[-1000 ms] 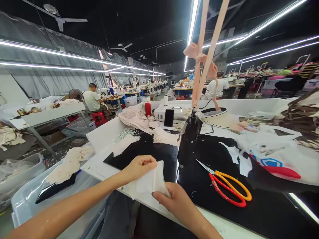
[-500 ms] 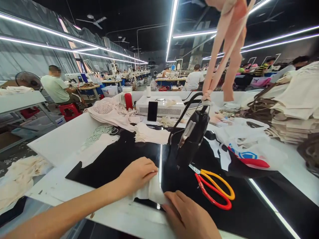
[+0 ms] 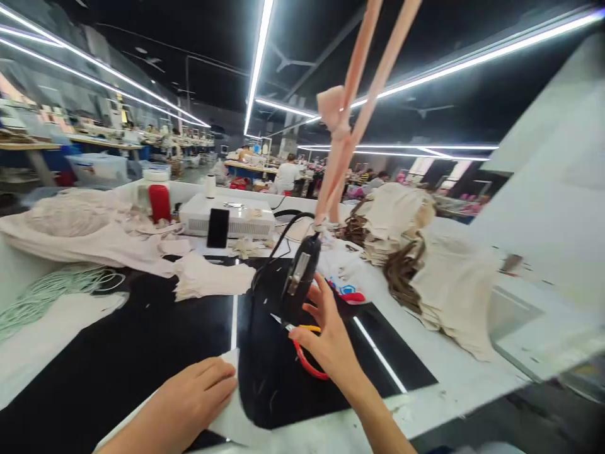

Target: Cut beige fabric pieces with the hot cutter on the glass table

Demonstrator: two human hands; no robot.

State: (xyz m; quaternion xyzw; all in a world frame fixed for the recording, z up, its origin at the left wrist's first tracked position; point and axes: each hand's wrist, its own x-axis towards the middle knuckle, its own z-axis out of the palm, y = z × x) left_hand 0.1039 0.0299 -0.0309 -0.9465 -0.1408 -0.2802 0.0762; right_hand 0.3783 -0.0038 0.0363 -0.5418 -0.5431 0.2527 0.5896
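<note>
My left hand [image 3: 196, 391] is closed on the edge of a white fabric piece [image 3: 239, 419] at the front of the black board [image 3: 184, 337]; its thumb is hidden. A black handheld tool [image 3: 301, 271] with a cord and a metal-coloured plate hangs upright from knotted pink fabric strips [image 3: 338, 151]. Just right of it is my right hand [image 3: 328, 337], thumb and fingers spread apart in a curve beside the tool's body. Whether the fingertips touch it I cannot tell. Scissors [image 3: 309, 362] with red and yellow handles lie behind that hand, partly covered.
A pale fabric stack [image 3: 212, 276], a phone [image 3: 218, 228] and a white box [image 3: 189, 217] stand further back. Green cord [image 3: 61, 290] and pale garments [image 3: 85, 221] lie left. Fabric piles [image 3: 454, 277] and a plastic bag [image 3: 340, 258] are right. A person [image 3: 287, 173] sits far behind.
My right hand has left the white fabric and risen to the hanging tool, opening. My left hand stays on the fabric. The view has turned to the right.
</note>
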